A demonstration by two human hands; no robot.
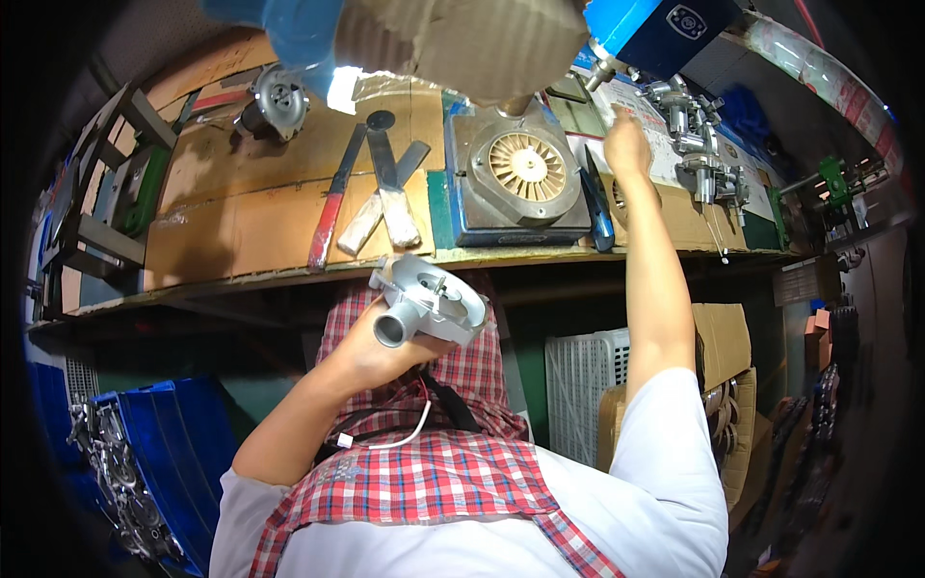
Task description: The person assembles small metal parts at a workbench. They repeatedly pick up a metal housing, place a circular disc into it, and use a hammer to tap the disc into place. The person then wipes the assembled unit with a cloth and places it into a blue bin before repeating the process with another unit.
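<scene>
My left hand is wrapped round a grey metal blower housing above my lap. Its round outlet tube points toward me, and a thin shaft stands in its open face. A white cable with a small white plug hangs beneath it. My right arm stretches across the bench, and my right hand is at the far right beside a printed sheet. Its fingers look curled together; whatever they hold is hidden. Left of that hand, a pale fan wheel lies in a metal fixture block.
Several flat tools with worn handles, one a red-handled one, lie left of the block. A second blower housing sits at the back left. Metal parts cluster at right. A blue machine head and cardboard overhang the bench.
</scene>
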